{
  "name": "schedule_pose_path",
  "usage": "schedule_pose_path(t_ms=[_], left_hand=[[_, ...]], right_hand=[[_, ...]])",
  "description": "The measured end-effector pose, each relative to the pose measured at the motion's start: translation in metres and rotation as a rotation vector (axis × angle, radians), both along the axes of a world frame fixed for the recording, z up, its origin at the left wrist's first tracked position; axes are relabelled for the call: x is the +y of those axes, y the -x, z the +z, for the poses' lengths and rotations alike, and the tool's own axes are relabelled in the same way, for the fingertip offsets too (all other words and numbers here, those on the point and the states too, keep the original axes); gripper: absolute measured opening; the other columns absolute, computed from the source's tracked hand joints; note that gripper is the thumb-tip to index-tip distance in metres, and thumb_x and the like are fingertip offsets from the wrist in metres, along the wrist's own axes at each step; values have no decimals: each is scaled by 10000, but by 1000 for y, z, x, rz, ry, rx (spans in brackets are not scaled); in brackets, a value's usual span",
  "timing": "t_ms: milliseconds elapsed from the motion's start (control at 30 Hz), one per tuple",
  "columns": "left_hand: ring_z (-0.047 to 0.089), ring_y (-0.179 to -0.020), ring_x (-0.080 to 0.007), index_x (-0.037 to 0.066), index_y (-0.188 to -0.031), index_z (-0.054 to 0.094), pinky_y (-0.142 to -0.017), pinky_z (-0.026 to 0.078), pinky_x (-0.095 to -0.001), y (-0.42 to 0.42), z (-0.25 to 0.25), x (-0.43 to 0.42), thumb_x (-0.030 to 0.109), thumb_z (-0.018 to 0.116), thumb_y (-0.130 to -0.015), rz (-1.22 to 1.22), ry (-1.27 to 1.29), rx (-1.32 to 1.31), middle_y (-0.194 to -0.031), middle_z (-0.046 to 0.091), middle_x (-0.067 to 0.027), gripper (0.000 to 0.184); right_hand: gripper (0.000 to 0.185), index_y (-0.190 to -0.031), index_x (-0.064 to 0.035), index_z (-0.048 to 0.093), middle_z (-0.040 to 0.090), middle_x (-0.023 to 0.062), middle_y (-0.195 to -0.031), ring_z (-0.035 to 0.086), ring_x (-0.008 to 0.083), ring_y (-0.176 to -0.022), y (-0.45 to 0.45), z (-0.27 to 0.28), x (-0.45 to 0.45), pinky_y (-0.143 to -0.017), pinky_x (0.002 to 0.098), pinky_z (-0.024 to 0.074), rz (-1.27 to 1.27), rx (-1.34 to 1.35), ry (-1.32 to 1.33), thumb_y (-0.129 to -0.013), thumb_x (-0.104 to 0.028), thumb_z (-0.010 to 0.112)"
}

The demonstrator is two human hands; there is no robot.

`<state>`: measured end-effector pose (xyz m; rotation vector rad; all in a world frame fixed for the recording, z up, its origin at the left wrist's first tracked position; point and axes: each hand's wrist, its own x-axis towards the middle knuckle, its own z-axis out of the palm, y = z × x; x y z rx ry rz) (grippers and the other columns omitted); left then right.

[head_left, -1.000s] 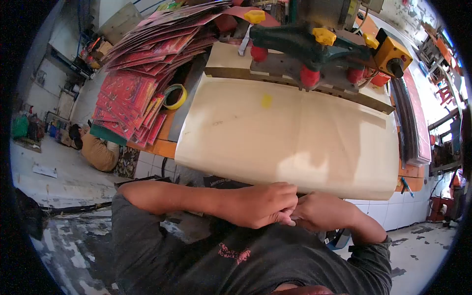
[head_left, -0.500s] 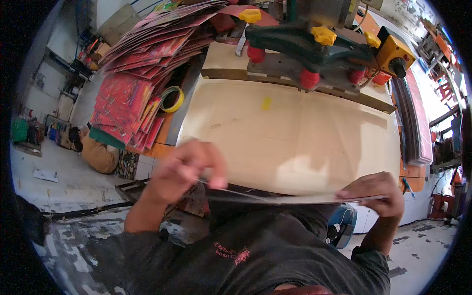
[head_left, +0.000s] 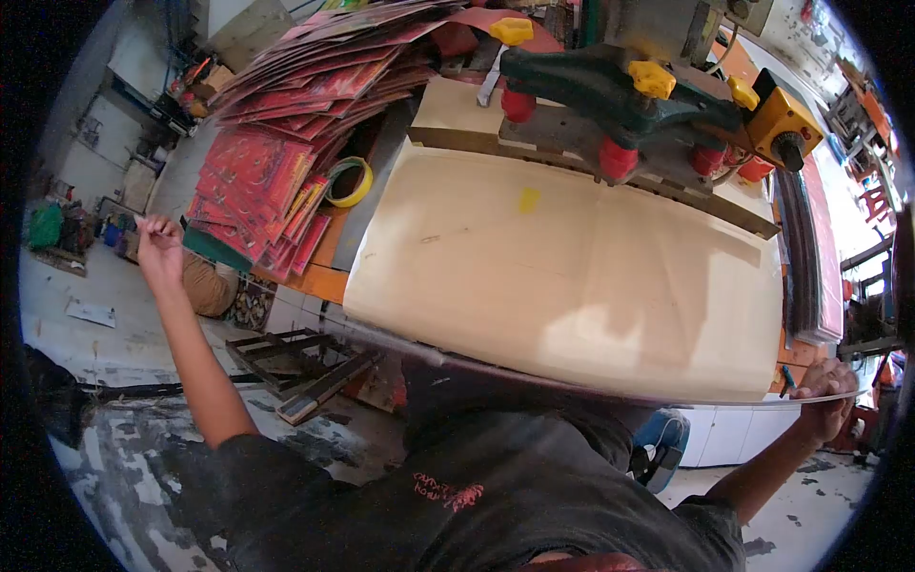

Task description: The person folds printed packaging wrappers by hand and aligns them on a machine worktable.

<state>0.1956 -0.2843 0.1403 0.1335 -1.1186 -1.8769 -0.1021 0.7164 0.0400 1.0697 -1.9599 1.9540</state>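
Observation:
Far out at the left, my left hand [head_left: 160,246] is raised over the floor, its fingers curled together; anything between them is too small to make out. On the other side, my right hand [head_left: 827,393] grips the end of a thin sheet [head_left: 572,389]. That sheet appears edge-on as a long, narrow, slightly blurred band between my body and the worktable. Behind it lies a wide cream board [head_left: 457,276] with a small yellow mark. A straight metal bar [head_left: 610,181] crosses the board's far side, under a dark green machine arm [head_left: 610,95] with yellow knobs and red fittings.
Red printed sheets [head_left: 248,176] are piled at the left, beside a yellow tape roll [head_left: 351,181]. An orange control box [head_left: 783,129] hangs at the right, near another stack [head_left: 822,257]. Below left are a dark frame [head_left: 315,367] and a crouching person's back [head_left: 208,286].
My hands, together at the front edge a second ago, have moved far apart. My left hand has swung out left; my right hand has gone right with the sheet's end.

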Motion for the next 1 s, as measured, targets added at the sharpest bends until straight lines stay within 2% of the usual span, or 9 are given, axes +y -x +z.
schedule_pose_path(t_ms=[33,133,233,367,467,700,800,933,1000], left_hand=[[475,-773,-148,81,-964,460,-706,412,-309,-16,-4,-38,160,493,-1072,156,-6,-72,-777,420,-25,138],[478,-715,-161,90,-994,466,-639,427,-319,-66,-15,-146,87,478,-1045,329,-126,-126,-776,449,-31,53],[455,-635,-180,112,-1001,454,-570,422,-319,-119,-27,-233,89,495,-1022,587,-160,-215,-754,466,-37,52],[534,-825,-211,97,-1072,549,-682,472,-355,-169,-51,-240,116,558,-981,1139,-205,-598,-930,557,-60,94],[593,-968,-234,85,-1126,620,-766,509,-381,-204,-69,-220,136,606,-950,1357,23,-1525,-1062,625,-78,183],[686,-1081,-292,81,-1245,672,-878,565,-421,-230,-96,-230,115,634,-880,-104,1428,-3309,-1225,713,-94,369],[690,-1035,-295,80,-1237,659,-863,566,-418,-232,-95,-230,116,624,-876,-419,1541,-3359,-1196,711,-94,365],[690,-954,-274,57,-1138,660,-804,564,-396,-234,-96,-212,183,630,-900,303,970,-3221,-1101,709,-108,271],[690,-913,-264,46,-1088,661,-774,562,-385,-236,-101,-201,217,633,-911,1140,71,-2237,-1053,708,-115,248]], right_hand=[[265,-915,-38,597,632,80,-690,538,173,-580,1,-12,40,-513,282,457,-410,226,-502,-1043,-269,572],[209,-921,-95,559,581,27,-654,493,160,-559,10,-5,65,-617,267,391,-419,278,-591,-1034,-269,581],[195,-929,-108,530,522,15,-619,448,164,-536,23,2,93,-633,284,404,125,-161,3,-1014,-266,606],[208,-930,-101,514,534,37,-708,458,176,-619,17,20,110,-710,292,412,32,-196,161,-1009,-265,617],[206,-955,-95,518,540,38,-730,466,178,-642,18,27,141,-728,296,413,-56,-193,206,-1010,-268,615],[213,-1011,-80,526,552,42,-780,482,182,-696,23,46,196,-769,307,414,-224,-186,255,-1014,-275,612],[220,-1035,-74,529,557,44,-802,490,185,-719,27,49,213,-786,312,414,-267,-189,265,-1015,-278,610],[234,-1067,-66,534,564,46,-831,499,187,-750,29,50,235,-809,318,415,-315,-195,278,-1017,-282,608],[242,-1083,-62,536,567,47,-845,504,189,-766,27,49,244,-821,321,415,-330,-204,283,-1018,-284,607]])
